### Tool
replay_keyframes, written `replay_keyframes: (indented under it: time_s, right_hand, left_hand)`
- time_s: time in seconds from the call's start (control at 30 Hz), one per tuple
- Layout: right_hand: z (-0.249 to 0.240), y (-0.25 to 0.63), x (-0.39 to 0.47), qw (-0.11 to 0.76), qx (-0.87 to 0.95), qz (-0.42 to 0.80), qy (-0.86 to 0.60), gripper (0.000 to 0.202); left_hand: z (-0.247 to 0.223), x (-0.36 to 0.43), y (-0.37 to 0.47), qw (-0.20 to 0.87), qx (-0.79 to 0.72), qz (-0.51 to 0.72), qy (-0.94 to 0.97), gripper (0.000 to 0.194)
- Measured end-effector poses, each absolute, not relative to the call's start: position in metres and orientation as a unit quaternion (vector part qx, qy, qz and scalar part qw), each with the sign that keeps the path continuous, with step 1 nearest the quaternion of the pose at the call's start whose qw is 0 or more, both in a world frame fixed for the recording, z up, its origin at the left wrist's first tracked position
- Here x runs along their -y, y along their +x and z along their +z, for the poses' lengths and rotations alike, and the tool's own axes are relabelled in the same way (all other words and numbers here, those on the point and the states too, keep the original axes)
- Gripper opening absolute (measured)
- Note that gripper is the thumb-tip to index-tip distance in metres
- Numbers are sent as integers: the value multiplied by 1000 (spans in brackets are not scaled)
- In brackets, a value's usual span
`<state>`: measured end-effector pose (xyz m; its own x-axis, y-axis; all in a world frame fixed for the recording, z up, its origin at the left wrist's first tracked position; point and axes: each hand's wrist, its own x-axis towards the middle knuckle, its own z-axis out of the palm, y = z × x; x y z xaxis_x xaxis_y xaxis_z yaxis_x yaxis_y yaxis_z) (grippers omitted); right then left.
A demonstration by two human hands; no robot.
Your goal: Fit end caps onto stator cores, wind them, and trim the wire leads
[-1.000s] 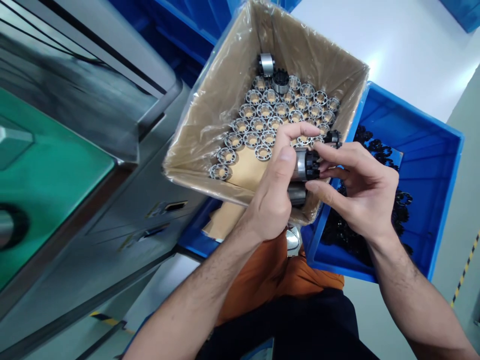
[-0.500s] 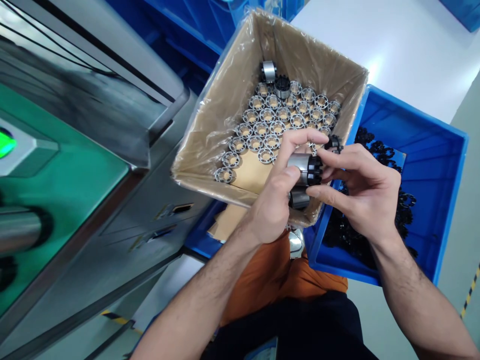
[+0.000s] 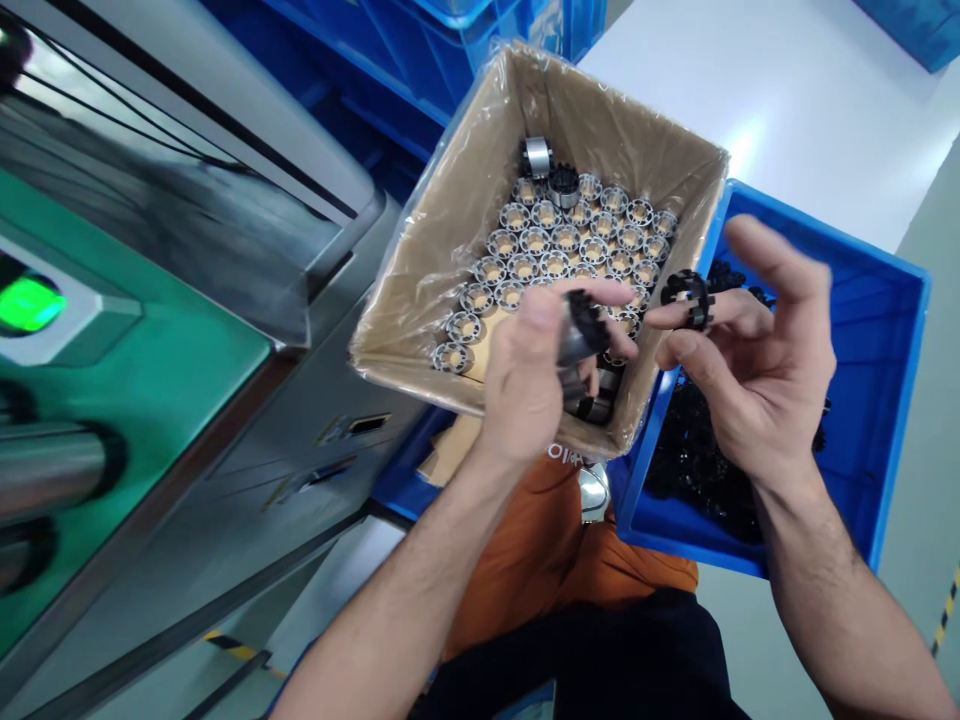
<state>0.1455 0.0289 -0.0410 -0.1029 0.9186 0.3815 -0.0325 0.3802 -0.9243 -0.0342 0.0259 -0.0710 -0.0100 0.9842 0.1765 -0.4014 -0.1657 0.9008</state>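
Note:
My left hand (image 3: pixel 525 385) is closed on a short metal sleeve (image 3: pixel 574 335) with a black toothed ring on its end; motion blurs both. Beside it, my right hand (image 3: pixel 784 375) pinches a loose black notched ring (image 3: pixel 703 303) between thumb and fingers, apart from the sleeve. Below the left hand lies the cardboard box (image 3: pixel 420 260), lined with clear plastic. Rows of upright metal sleeves (image 3: pixel 535 241) stand inside it. Dark sleeves (image 3: pixel 602 400) lie in its near right corner, partly hidden by my left fingers. At its far end are two sleeves fitted with black rings (image 3: pixel 564 186).
A blue bin (image 3: pixel 885 400) with a heap of black rings (image 3: pixel 697 470) stands to the right, touching the box. On the left is a green and grey machine (image 3: pixel 172 350) with a lit green button (image 3: pixel 31 304). More blue crates (image 3: pixel 420 60) and a white table (image 3: pixel 690 70) lie beyond.
My hands have moved apart. The right hand has drawn back from the sleeve with the loose ring, its forefinger lifted. My left hand has shifted slightly left and down with the sleeve.

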Motion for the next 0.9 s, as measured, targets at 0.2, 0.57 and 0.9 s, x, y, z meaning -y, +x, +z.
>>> replay_keyframes:
  time_s: [0.2,0.57,0.9]
  right_hand:
    - [-45,148,-24,512,641,427,-380,45]
    - [-41,146,-27,532,644,395,-381,49]
    - [-42,147,-25,505,674,383,-380,37]
  left_hand:
    - [-68,-36,-32,555,-368,643,377,34]
    - [-60,-27,-35,594,-366,548,461,51]
    - [-59,-19,-41,608,-393,499,476,55]
